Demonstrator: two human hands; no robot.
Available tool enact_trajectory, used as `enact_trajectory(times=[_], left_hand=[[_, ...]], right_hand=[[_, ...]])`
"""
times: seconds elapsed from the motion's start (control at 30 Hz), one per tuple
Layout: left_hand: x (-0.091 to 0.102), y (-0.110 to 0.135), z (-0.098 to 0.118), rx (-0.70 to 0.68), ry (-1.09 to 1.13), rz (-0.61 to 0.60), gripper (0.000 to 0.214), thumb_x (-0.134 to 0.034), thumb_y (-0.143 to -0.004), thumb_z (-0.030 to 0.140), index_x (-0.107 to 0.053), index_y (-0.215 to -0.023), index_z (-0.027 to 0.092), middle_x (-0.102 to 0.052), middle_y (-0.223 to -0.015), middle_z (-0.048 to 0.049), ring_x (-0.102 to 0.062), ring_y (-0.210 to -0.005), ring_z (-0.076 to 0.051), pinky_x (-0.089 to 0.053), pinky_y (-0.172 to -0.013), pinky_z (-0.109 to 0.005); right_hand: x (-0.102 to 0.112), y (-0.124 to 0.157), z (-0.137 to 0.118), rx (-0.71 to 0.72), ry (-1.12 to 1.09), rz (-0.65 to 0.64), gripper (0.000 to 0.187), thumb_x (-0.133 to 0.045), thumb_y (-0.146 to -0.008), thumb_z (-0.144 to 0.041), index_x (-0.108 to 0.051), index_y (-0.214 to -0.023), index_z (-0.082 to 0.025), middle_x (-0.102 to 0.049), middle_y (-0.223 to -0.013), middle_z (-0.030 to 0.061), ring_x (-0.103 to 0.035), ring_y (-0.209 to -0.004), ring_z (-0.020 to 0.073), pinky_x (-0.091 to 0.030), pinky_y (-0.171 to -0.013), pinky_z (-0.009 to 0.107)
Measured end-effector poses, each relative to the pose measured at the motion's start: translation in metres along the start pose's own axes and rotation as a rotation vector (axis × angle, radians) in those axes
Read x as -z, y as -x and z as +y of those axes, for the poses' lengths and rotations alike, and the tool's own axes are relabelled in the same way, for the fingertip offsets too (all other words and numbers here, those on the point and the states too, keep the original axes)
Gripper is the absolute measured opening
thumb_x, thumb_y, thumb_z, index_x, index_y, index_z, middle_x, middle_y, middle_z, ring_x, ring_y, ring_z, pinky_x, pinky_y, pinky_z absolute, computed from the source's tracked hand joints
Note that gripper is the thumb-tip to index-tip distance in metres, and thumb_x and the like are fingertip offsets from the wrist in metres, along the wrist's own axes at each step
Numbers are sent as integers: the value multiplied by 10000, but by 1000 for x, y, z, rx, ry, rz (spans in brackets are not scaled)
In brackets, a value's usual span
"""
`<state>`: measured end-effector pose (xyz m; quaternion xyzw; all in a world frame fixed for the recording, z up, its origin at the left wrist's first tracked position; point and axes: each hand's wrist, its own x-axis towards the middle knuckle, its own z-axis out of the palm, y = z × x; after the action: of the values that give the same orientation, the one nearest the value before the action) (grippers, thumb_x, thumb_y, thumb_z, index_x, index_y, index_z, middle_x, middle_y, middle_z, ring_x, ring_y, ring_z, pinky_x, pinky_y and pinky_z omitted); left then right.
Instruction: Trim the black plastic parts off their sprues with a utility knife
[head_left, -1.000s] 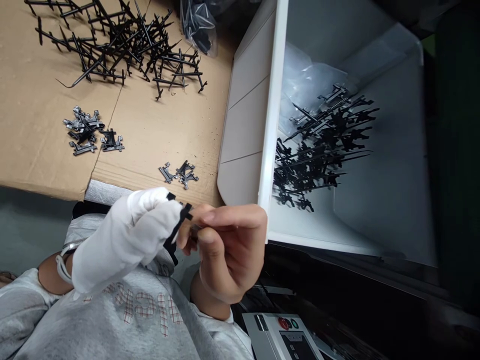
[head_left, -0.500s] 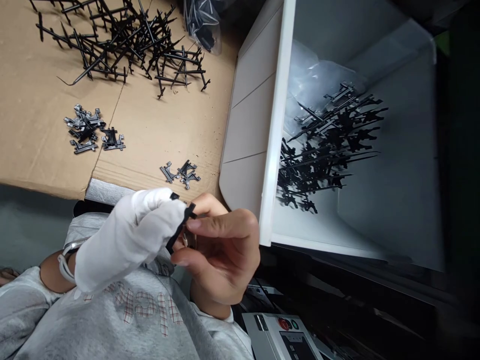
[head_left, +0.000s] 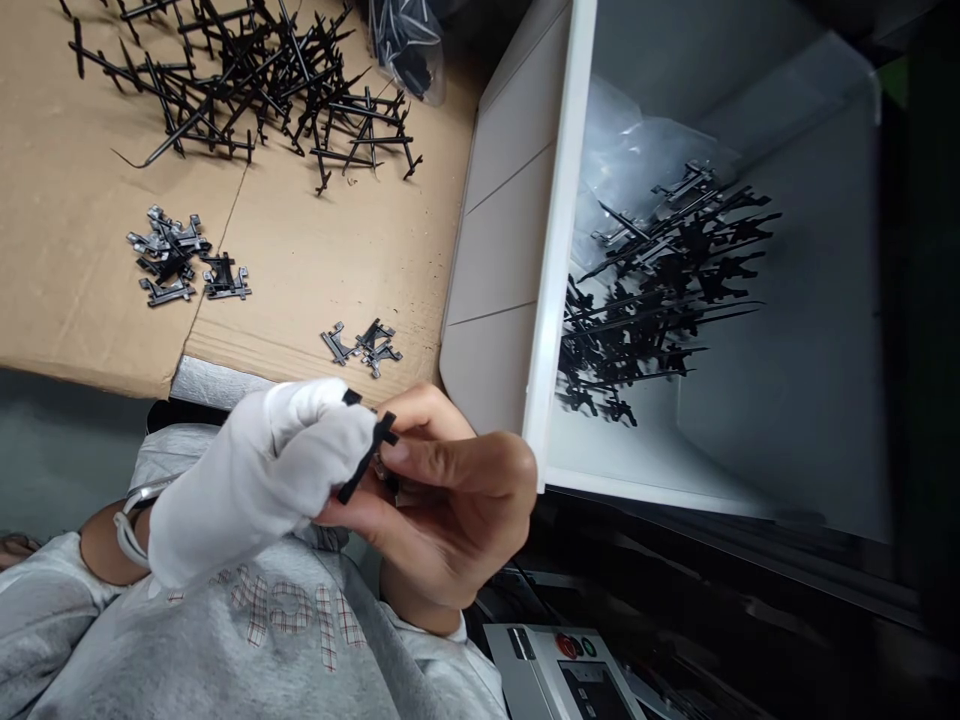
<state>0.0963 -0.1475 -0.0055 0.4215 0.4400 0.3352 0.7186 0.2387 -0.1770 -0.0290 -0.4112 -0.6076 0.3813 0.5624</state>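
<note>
My left hand (head_left: 262, 475), in a white fabric glove, and my bare right hand (head_left: 454, 505) meet at the lower middle of the view. Between them they hold a small black plastic part (head_left: 365, 457) with short crossbars. The gloved fingertips press on its left side, while my right thumb and fingers pinch it from the right. A lighter piece seems to sit inside my right fingers, but it is mostly hidden. Both hands are just above the near edge of a cardboard sheet (head_left: 90, 300).
On the cardboard lie a heap of long black plastic runners (head_left: 247, 90) and small grey-black pieces (head_left: 169, 255), (head_left: 364, 347). To the right stands a white bin (head_left: 559, 250) holding black parts (head_left: 660, 290) on a clear bag (head_left: 637, 150). A control box (head_left: 562, 665) with red and green buttons sits below.
My right thumb and fingers have shifted around the black part, and the part has turned slightly. The whole scene has drifted a little in view as my head moved.
</note>
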Motion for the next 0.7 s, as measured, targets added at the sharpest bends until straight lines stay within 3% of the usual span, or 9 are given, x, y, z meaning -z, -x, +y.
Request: enact_trajectory(times=[0.27, 0.6, 0.7], left_hand=[[1, -3, 8, 27, -1, -47, 334, -623, -860, 365, -446, -611, 230, -441, -588, 10, -394, -540, -119, -405, -484, -243], [-2, -4, 13, -3, 41, -21, 281, -594, -877, 325, -486, -644, 211, -473, -611, 37, -447, -553, -76, -461, -522, -175], [-2, -4, 11, -27, 12, -46, 261, -578, -911, 303, -537, -672, 207, -542, -648, 25, -508, -597, -91, -505, -576, -191]], right_hand=[[-3, -6, -1, 107, 1, 22, 186, -736, -1008, -343, -628, -1157, -315, -645, -866, -2, -553, -574, 129, -457, -409, 249], [-6, -4, 3, 208, 19, 81, 223, -775, -973, -282, -684, -1174, -251, -640, -875, 8, -559, -600, 131, -458, -426, 270], [-7, 0, 5, 172, 22, 99, 335, -835, -927, -271, -669, -1217, -282, -684, -918, 1, -596, -634, 136, -508, -482, 277]])
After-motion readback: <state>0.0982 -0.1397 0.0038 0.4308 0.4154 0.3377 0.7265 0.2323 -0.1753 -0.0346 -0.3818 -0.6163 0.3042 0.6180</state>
